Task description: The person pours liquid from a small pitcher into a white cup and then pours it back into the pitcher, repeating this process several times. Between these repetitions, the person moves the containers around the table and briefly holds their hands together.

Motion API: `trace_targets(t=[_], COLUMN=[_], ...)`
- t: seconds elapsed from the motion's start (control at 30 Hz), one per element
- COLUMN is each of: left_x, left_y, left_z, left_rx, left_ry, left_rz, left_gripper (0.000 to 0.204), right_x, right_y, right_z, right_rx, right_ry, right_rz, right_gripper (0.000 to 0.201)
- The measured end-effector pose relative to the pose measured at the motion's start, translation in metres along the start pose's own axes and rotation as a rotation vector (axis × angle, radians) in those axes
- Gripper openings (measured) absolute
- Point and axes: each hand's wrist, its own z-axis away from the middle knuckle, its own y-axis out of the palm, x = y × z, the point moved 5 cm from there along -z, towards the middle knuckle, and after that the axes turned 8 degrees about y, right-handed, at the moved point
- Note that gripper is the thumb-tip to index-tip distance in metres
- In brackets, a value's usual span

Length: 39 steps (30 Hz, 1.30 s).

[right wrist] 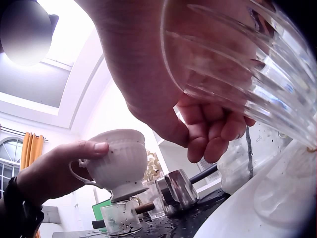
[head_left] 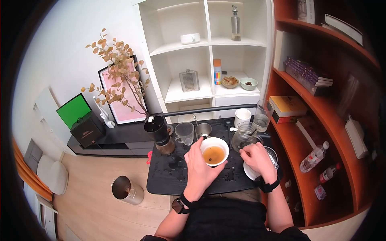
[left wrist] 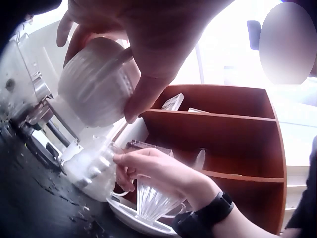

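Observation:
My left hand (head_left: 203, 168) grips a white cup (right wrist: 119, 161) with a ribbed side and a loop handle, raised above the black table. Brown liquid (head_left: 214, 154) shows inside it, with a dark speck. To the right, the curled fingers of my right hand (head_left: 259, 160) pinch at the near side of a clear glass jug (head_left: 243, 138); in the left wrist view, thumb and forefinger meet right at its glass. Exactly which part they grip is hidden. Close below that wrist, a ribbed glass dripper (left wrist: 153, 201) stands on a white saucer (head_left: 250, 172).
The wet black table (head_left: 169, 176) bears a coffee grinder (head_left: 157, 130), a glass mug (head_left: 185, 132), a small metal pot (head_left: 204, 129), a white mug (head_left: 242, 116) and a tall glass (head_left: 262, 118). A brown bookshelf (head_left: 321, 108) flanks the right side. A bin (head_left: 132, 193) stands on the floor.

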Motion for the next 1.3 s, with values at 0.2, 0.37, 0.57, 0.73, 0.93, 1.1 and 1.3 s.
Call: trace_targets(t=[0.2,0.37,0.57,0.73,0.93,1.1,1.3], left_x=[0.015,0.028,0.047,0.055,0.061,0.061,0.062], left_y=[-0.034,-0.061,-0.08,-0.088,-0.085,-0.081,-0.074], left_z=[-0.012,-0.015,-0.014,-0.013,-0.009,-0.008,-0.006], left_rx=[-0.017,-0.043,-0.039,-0.03,-0.001,0.023,0.051], left_ry=[-0.1,-0.206,-0.211,-0.178,-0.133,-0.119,-0.068], left_rz=[0.1,0.074,0.008,-0.041,-0.079,-0.088,-0.159], left_gripper=[0.115,0.113,0.11,0.107,0.106,0.105,0.104], right_x=[0.0,0.001,0.002,-0.001,0.001,-0.001,-0.001], right_y=[-0.001,-0.002,-0.001,0.0,0.0,-0.001,0.002], right_z=[0.0,0.0,0.001,0.001,0.001,0.0,0.001], right_rx=[-0.017,-0.029,-0.024,-0.003,-0.031,-0.002,-0.037], right_ry=[-0.003,0.007,-0.003,0.012,0.001,0.011,-0.009], right_rz=[-0.016,-0.023,-0.03,-0.023,-0.027,-0.019,-0.014], right_gripper=[0.036,0.036,0.035,0.032,0.035,0.033,0.036])
